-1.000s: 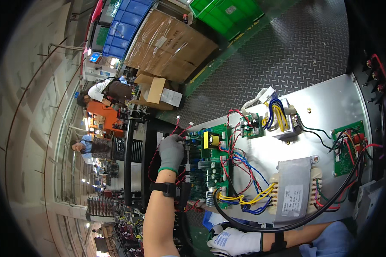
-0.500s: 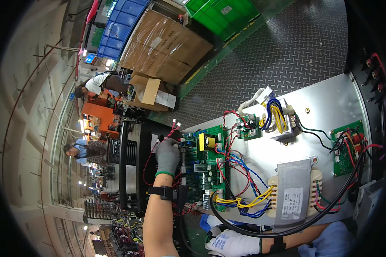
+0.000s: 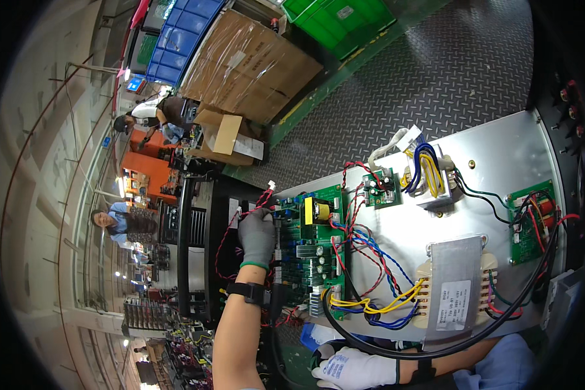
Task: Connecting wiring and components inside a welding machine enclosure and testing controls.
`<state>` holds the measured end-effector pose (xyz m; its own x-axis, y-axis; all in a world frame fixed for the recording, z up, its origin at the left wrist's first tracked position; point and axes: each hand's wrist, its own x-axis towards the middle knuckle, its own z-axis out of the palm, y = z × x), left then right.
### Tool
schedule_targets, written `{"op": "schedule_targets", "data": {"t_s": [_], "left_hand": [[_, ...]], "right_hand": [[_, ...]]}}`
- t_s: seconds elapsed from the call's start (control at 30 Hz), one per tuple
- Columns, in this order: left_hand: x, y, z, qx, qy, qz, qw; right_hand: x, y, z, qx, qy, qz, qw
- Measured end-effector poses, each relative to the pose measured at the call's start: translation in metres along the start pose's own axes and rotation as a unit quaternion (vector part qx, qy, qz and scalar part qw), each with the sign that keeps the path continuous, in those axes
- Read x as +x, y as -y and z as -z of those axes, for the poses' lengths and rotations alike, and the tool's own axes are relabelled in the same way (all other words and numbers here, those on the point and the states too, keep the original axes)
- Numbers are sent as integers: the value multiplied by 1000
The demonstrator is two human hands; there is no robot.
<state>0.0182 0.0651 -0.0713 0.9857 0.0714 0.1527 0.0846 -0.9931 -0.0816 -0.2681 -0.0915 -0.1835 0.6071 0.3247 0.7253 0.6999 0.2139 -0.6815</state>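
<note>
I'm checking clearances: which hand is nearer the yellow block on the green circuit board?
Left. The left hand is close, left of the yellow block; the right hand is farther off, near the picture's bottom edge.

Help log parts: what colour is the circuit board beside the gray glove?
The circuit board is green; head view.

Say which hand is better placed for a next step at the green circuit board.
Probably the left hand, gray-gloved: it is at the left edge of the green circuit board. The right hand, white-gloved, is lower, apart.
</note>
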Motion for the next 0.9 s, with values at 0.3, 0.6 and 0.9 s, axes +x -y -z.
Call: {"op": "schedule_targets", "data": {"t_s": [0.3,0.6,0.9], "left_hand": [[7,-18,-5,-73,-8,-18,997],[-24,-17,-3,78,-75,-70,992],[-20,-35,77,326,-183,-193,907]], "right_hand": [[13,3,16,-4,232,-107,967],[36,-3,36,32,443,-215,870],[22,-7,25,22,388,-145,910]]}}
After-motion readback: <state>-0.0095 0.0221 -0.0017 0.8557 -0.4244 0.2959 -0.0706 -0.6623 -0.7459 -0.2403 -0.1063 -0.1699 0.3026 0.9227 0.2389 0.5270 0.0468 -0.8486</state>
